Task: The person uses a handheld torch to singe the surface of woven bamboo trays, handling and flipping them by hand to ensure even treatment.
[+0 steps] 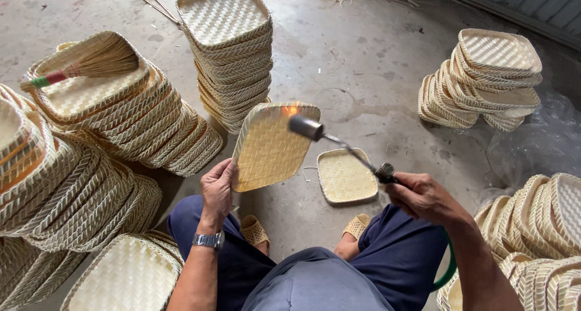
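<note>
A woven bamboo tray (269, 146) is gripped by its near edge in the left hand (216, 190) above the floor, its far rim singed by a gas torch (339, 142) clenched in the right hand (423, 197), the flame best kept moving to avoid scorching.

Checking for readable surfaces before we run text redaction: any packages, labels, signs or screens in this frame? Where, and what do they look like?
None: no package, label, sign or screen shows.
Nearest to packaging: clear plastic sheet, crumpled on the floor at right, unprinted.
Wristwatch: on the left wrist, silver metal band, face not visible.
Woven tray in the left hand and gas torch in the right hand: no markings visible.
</note>
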